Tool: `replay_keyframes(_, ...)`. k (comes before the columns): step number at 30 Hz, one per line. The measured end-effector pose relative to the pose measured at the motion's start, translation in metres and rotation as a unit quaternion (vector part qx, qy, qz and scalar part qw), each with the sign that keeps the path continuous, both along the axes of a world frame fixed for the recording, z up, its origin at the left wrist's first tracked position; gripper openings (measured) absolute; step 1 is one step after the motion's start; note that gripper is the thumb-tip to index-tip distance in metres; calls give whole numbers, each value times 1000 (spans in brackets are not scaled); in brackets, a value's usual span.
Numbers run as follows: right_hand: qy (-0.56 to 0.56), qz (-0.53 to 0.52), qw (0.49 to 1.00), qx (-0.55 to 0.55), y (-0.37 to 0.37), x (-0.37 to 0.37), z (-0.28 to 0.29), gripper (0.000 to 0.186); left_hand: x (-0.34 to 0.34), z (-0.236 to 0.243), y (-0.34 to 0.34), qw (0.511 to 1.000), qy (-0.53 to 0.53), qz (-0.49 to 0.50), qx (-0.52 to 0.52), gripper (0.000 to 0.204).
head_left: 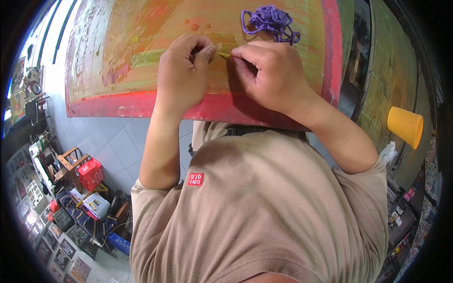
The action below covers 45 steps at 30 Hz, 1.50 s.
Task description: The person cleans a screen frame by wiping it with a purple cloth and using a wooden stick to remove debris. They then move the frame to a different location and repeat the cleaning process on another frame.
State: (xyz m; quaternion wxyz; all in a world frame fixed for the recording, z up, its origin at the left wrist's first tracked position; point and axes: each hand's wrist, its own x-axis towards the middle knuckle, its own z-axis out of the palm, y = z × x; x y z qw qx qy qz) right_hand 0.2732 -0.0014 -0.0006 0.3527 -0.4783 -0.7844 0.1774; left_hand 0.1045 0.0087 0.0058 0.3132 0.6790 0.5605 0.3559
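In the head view, the two bare hands meet over a paint-smeared tabletop at the upper middle of the frame, close to each other but not touching. The left hand (pixel 185 70) is left of the frame's middle, its thumb and forefinger pinched together at one end of a thin yellow strip (pixel 223 55). The right hand (pixel 272 75), just to the right, has its thumb and curled forefinger closed at the strip's other end, so the strip bridges the narrow gap between the fingertips. What exactly the strip is cannot be told at this size.

Just beyond the right hand, at the upper middle right, a loose tangle of purple cord (pixel 270 21) lies on the tabletop (pixel 137 61), which is streaked orange, green and brown and edged with a red border (pixel 130 104).

The person's beige T-shirt (pixel 273 203) with a small red label fills the lower middle. At the right edge of the frame, a yellow cup (pixel 403 126) is on a worn green surface (pixel 389 75), with crumpled white plastic (pixel 388 153) near it. At the lower left, a red bag (pixel 91 173) is beside a wooden chair (pixel 71 159) on the grey tiled floor (pixel 123 147).
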Motion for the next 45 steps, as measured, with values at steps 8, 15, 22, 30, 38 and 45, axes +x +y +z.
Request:
replay_keyframes(8,-38,18,999,-16,0,4,6,7,-2,2,4,992,47,-69,97,15)
replay_keyframes(15,-18,18,999,-21,3,8,4,7,-1,10,4,991,82,-87,52,13)
replay_keyframes(22,-53,-27,998,-12,0,14,13,9,-1,6,9,995,-37,-21,-85,16)
replay_keyframes(30,-69,0,997,21,10,12,7,6,-7,2,14,972,-191,-41,-128,33)
replay_keyframes(38,-27,31,999,17,13,11,7,7,-12,3,14,956,-252,-58,-136,38)
replay_keyframes(45,-35,55,998,16,9,7,8,8,-18,3,12,942,-295,-67,-146,41)
